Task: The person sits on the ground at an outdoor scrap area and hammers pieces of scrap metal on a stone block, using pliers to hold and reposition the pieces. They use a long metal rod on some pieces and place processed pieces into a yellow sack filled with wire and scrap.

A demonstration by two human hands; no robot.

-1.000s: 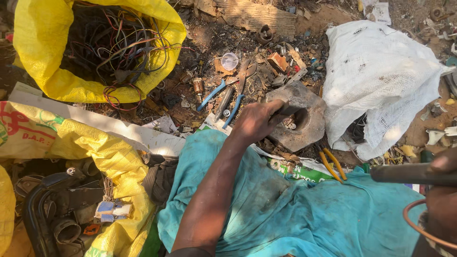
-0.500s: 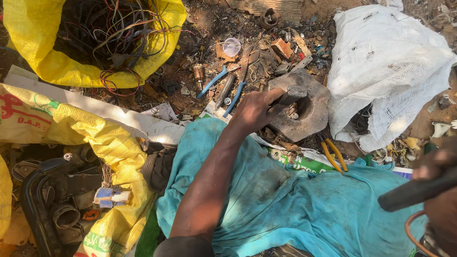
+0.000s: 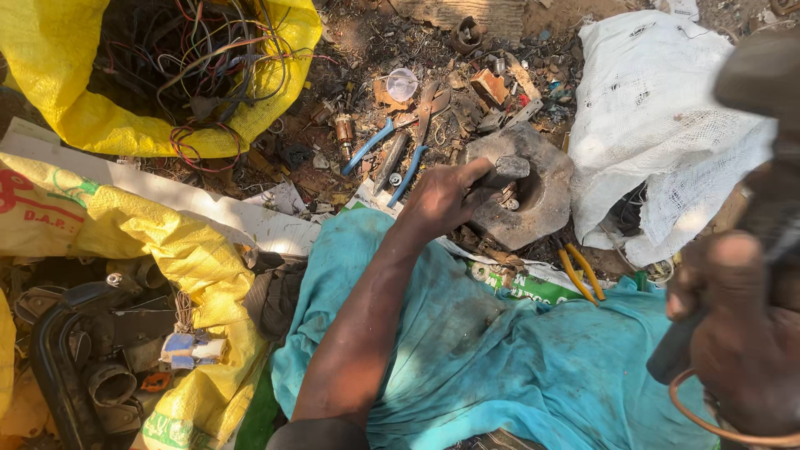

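While left hand (image 3: pixel 442 200) pinches small metal part (image 3: pixel 504 169) on stone block (image 3: pixel 533 200), right hand (image 3: pixel 733 333) clamps raised hammer (image 3: pixel 750 167) at 2 o'clock. Risk: off-centre strike crushes my fingers; part flies.

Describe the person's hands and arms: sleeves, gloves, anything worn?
Both hands are bare, no gloves. The left hand sits at the end of a long forearm bare up to a dark short sleeve at the bottom edge. The right hand, close to the camera and blurred, has a thin orange-brown ring looped around the wrist. No watch shows.
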